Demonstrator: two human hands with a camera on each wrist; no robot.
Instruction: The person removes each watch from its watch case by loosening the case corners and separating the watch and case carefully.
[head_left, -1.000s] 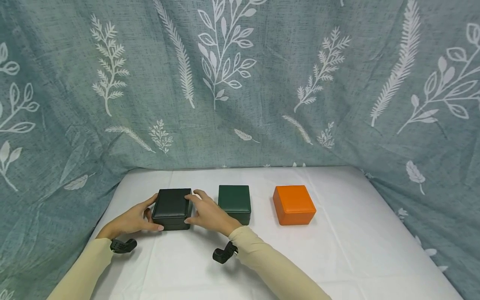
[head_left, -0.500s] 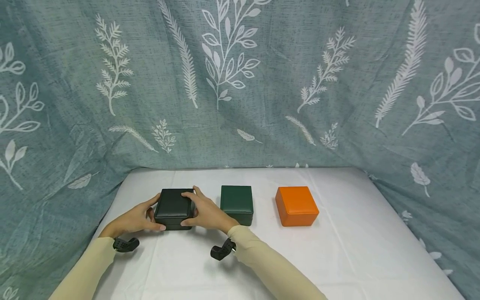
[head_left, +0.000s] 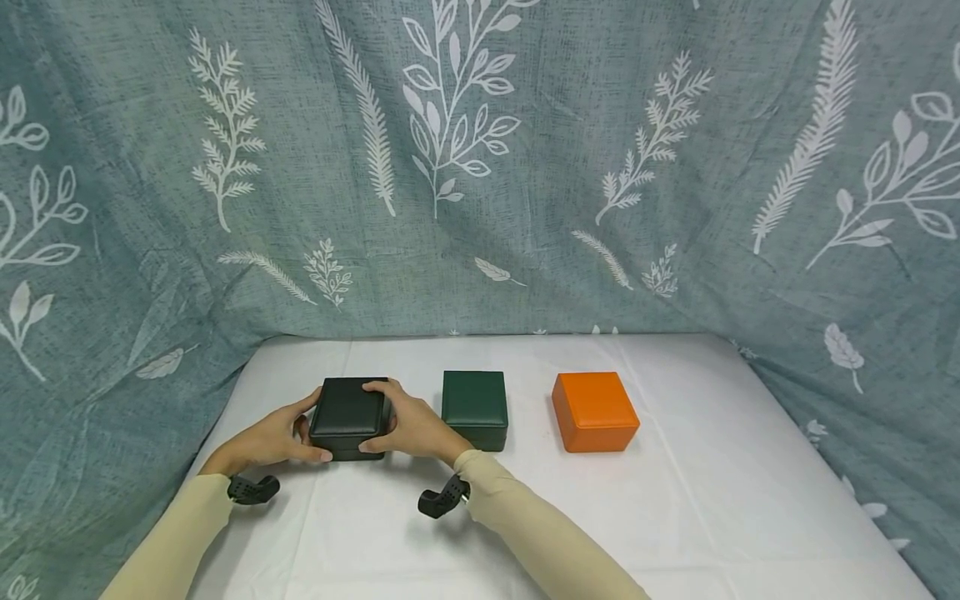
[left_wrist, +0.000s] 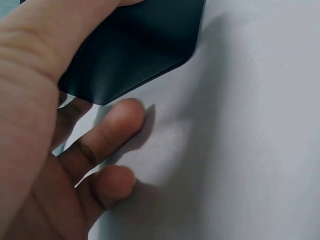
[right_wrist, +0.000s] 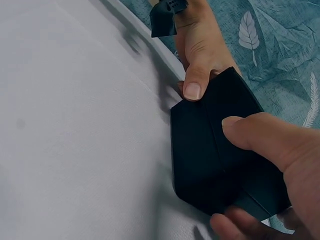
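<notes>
Black box: at my left end of the row, lid on; whether its base fully touches the white cloth (head_left: 600, 525), I can't tell.
Left hand (head_left: 266, 435): grips the black box (head_left: 348, 407) by its left side, thumb at the near corner; two fingertips show apart from it, over the cloth, so this hold could slip first.
Right hand (head_left: 416, 428): grips the right side, thumb on the near face, one finger on the lid's edge.
Lid: my right thumb sits close to the seam; pulling up on the upper part alone could pop it open.
Tilt: should one hand rise sooner, I'd expect the smooth box to twist out of the other.
Green box (head_left: 474, 408): just beside my right wrist; a sideways swing could knock it.
Orange box (head_left: 595, 410): well apart, little risk.
</notes>
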